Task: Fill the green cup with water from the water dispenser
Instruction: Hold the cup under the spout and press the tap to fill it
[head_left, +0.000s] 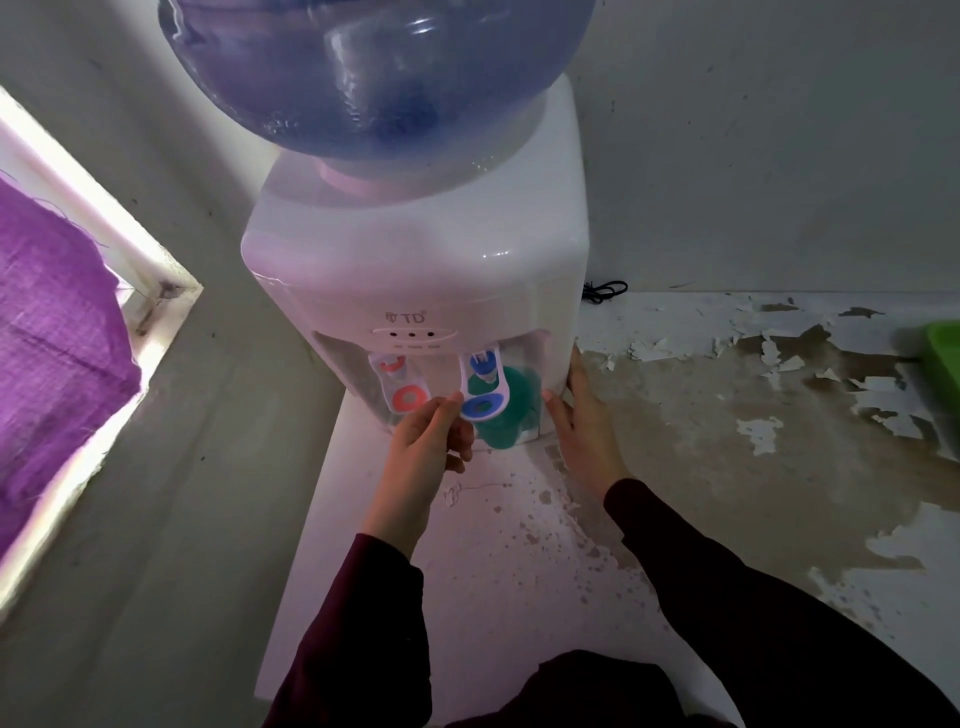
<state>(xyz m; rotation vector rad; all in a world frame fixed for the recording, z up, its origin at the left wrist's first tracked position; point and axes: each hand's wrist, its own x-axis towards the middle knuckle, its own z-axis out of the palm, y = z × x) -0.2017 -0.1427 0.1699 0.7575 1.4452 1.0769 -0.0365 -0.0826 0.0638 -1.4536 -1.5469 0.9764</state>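
The green cup stands in the recess of the white water dispenser, right under the blue tap lever. My left hand reaches in from the left. Its thumb and forefinger tips are on the blue lever's left edge, and its curled lower fingers lie by the cup's left side. My right hand lies flat and open against the dispenser's right lower corner, just right of the cup. The lever hides part of the cup, and I cannot tell whether water is flowing.
A red tap lever hangs left of the blue one. A large blue bottle sits on top of the dispenser. The counter to the right has peeling paint, a black cord and a green object. Purple cloth hangs at left.
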